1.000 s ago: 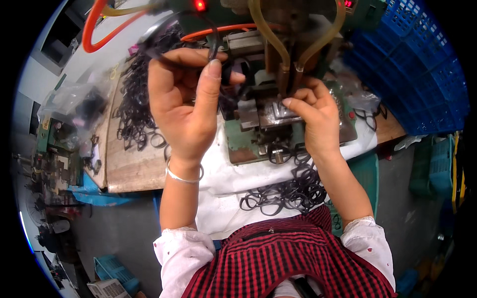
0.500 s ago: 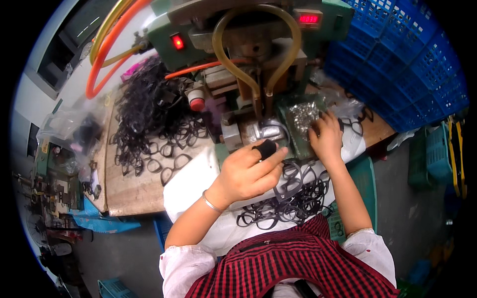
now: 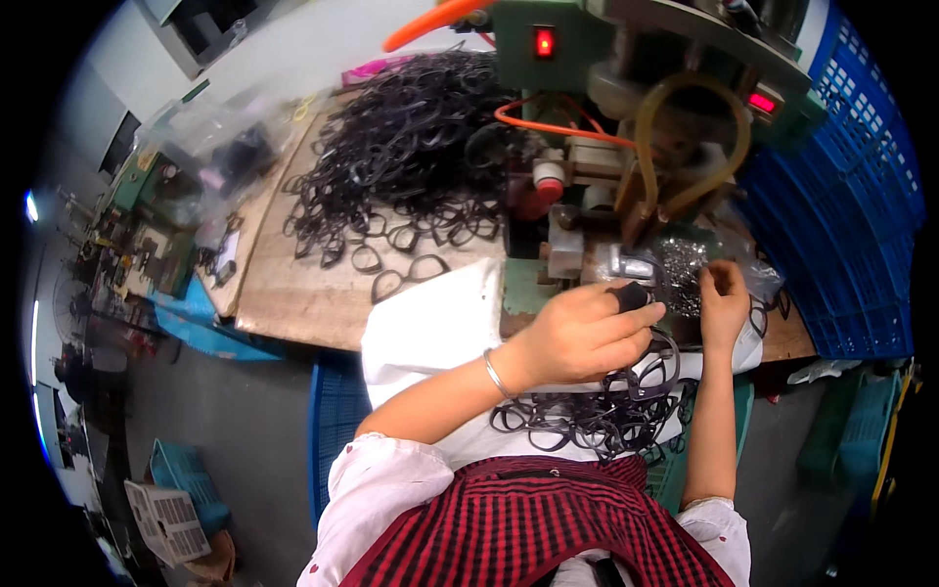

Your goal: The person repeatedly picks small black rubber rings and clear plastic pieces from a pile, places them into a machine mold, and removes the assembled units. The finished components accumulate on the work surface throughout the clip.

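Observation:
My left hand (image 3: 592,333) is closed in front of the machine, with a black cover (image 3: 631,296) on one fingertip and a bracelet at the wrist. It grips a dark eyeglass frame (image 3: 669,370), whose rims show below and beside the fingers. My right hand (image 3: 724,308) is at the right side of a tray of small shiny metal parts (image 3: 683,264). Its fingers are bent together; whatever they pinch is too small to make out. A heap of dark eyeglass frames (image 3: 597,419) lies on white cloth (image 3: 430,318) below my left hand.
The green machine (image 3: 567,88) bears a red lamp, a red button (image 3: 549,189), an orange hose (image 3: 430,24) and a looped yellowish tube (image 3: 646,137). A large pile of dark frames (image 3: 411,137) covers the wooden table (image 3: 293,313). Blue crates (image 3: 841,215) stand at the right.
The whole view has swung left, so the machine sits farther right in the picture. My right hand's fingers have drawn together at the metal parts. My left hand keeps its grip.

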A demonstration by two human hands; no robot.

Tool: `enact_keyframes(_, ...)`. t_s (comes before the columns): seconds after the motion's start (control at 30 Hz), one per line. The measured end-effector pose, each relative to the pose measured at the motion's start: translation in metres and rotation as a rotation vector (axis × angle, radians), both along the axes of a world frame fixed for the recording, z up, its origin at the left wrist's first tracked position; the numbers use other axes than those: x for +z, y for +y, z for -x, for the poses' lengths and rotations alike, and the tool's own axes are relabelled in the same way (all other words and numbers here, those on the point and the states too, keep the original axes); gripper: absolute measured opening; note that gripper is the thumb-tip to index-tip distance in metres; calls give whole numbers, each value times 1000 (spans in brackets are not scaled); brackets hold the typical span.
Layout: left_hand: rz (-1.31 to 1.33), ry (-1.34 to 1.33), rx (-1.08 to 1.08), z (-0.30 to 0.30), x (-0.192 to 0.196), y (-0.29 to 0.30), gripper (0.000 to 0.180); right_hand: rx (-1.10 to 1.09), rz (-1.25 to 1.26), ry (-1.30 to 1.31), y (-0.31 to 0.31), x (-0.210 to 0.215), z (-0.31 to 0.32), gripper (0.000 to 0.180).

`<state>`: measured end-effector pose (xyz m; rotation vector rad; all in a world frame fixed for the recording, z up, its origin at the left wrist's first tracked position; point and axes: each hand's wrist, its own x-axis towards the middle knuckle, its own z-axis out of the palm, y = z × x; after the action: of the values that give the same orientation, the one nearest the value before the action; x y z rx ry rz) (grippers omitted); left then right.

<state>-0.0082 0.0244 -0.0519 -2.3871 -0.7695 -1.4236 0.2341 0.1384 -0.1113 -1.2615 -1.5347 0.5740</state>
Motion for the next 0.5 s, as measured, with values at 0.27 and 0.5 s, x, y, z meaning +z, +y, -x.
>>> enact_keyframes(0.27, 101, -264, 805, 91, 6, -76, 19, -25, 113, 51, -34, 0, -5, 15)
enact_keyframes(0.5, 668, 499, 1254, 174, -52, -47, 19, 97, 16, 13, -19, 44, 50, 15)
